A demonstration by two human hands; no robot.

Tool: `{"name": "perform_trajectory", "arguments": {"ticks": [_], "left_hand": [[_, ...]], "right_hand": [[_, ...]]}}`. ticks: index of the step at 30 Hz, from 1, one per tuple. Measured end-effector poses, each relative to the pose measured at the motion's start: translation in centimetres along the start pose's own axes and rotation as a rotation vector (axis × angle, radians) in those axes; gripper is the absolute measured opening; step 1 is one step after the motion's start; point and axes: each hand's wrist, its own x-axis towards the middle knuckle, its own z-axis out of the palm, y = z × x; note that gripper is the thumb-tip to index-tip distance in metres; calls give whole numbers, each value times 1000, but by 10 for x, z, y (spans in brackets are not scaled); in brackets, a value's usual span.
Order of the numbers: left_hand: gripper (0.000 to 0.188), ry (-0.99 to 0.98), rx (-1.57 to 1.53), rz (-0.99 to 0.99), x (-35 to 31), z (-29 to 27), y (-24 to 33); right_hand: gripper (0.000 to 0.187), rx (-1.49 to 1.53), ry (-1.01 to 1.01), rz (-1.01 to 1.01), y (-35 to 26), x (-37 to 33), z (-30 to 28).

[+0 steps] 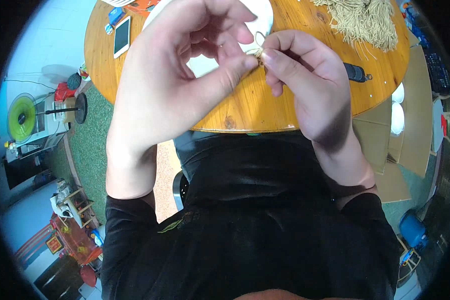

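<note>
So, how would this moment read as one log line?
left hand: thumb at looped tan cord | right hand: pinching looped tan cord | wooden table: phone at left, tan string bundle far right

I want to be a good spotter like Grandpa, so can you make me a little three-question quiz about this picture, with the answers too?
1. True or false: on the round, orange-brown wooden table, the tangled heap of beige cord lies to the right of the flat white phone with a dark screen.

2. What colour are the blades of the round fan on a thin dark pole?
A) red
B) yellow-green
C) black

3. What does the bare right hand pinch between thumb and finger?

Key: 1. True. 2. B. 3. A piece of thin beige cord with a small loop.
</note>
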Motion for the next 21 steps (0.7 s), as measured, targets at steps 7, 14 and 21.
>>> {"name": "perform_trajectory", "arguments": {"ticks": [7,14,21], "left_hand": [[17,-42,583,273,2,3,7],[11,-11,615,297,0,4,10],[8,40,581,216,-4,5,9]], "right_hand": [[13,77,-109,-26,3,4,-4],[13,-8,-77,-58,6,2,0],[24,-482,60,-490,5,8,-7]]}}
